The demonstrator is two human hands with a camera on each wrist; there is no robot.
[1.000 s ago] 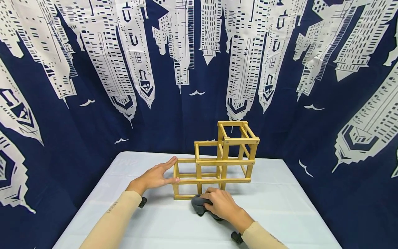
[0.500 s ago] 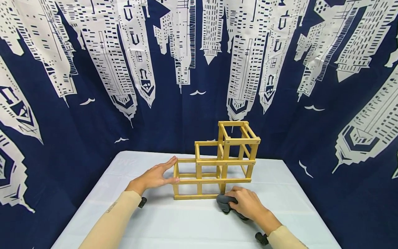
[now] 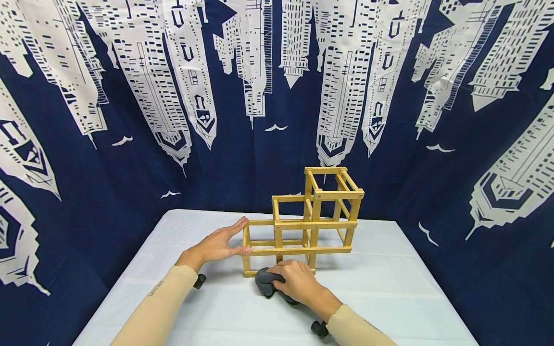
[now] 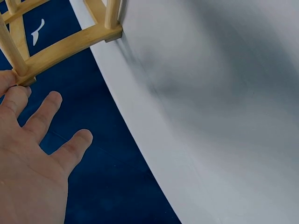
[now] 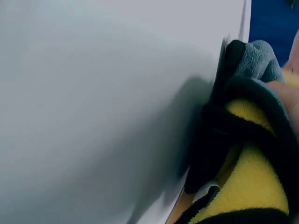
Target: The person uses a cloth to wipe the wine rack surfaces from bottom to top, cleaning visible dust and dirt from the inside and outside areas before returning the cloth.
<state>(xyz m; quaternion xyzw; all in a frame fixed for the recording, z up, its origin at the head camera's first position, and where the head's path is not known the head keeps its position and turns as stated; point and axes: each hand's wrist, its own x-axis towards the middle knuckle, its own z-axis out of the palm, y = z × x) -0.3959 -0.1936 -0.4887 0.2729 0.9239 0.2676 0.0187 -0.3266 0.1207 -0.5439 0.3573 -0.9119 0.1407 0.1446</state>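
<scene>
A stepped wooden rack (image 3: 318, 224) stands on the white table, its tallest part at the right. At its low left end my left hand (image 3: 216, 246) has fingers spread, thumb at the front bar and fingertips at the back corner. In the left wrist view, straight fingers of the left hand (image 4: 35, 154) meet the end of a wooden bar (image 4: 65, 49). My right hand (image 3: 298, 283) grips a bunched grey cloth (image 3: 265, 282) against the rack's bottom front rail. Seen from the right wrist, the cloth (image 5: 254, 172) shows a yellow fleecy side and black edging.
The white table (image 3: 207, 317) runs back to a navy curtain (image 3: 233, 168) printed with white upside-down buildings. Black wrist-worn pieces (image 3: 320, 329) sit under the sleeves. The rack stands toward the table's back edge.
My right hand slid the cloth rightward along the rack's bottom rail, then back left, now slightly left of where it began. The left hand and the rack have stayed in place.
</scene>
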